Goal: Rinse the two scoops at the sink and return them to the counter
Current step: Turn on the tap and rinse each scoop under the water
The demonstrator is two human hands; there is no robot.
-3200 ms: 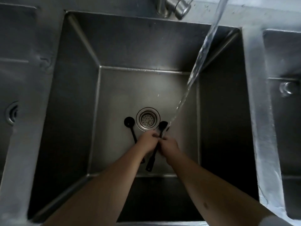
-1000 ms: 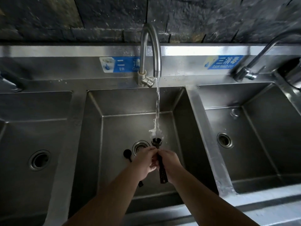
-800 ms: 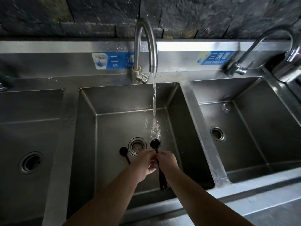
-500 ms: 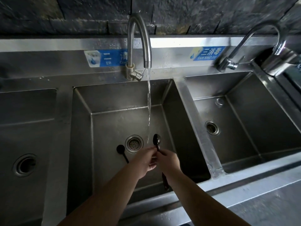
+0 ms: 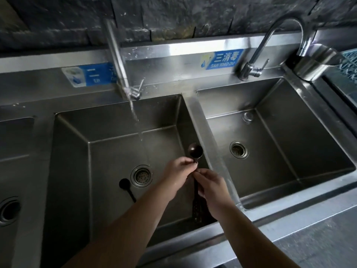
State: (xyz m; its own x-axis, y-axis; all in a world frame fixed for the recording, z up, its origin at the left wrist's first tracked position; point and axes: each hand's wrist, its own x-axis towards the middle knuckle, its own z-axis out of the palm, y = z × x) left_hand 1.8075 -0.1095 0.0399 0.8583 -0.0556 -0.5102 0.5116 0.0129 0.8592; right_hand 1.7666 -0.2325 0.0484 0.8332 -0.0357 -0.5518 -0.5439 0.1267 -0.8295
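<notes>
Both hands hold one black long-handled scoop [image 5: 195, 150] over the right side of the middle sink basin [image 5: 116, 147]. My left hand [image 5: 178, 172] pinches its neck just below the round bowl. My right hand [image 5: 211, 185] grips the handle, whose perforated end sticks out below. The scoop's bowl is to the right of the falling water stream [image 5: 140, 136], not under it. A second black scoop [image 5: 126, 188] lies on the basin floor left of the drain strainer [image 5: 141, 176].
The middle faucet [image 5: 117, 60] runs. A right basin [image 5: 270, 151] has its own faucet [image 5: 270, 39]; a metal pot [image 5: 313, 62] and a blue rack [image 5: 349, 64] sit at far right. A left basin [image 5: 11, 171] is partly seen. Steel counter edge [image 5: 289, 229] lies in front.
The held scoop moved right, out of the water stream it was under a second ago. My view swung to the right. The other scoop stayed on the basin floor.
</notes>
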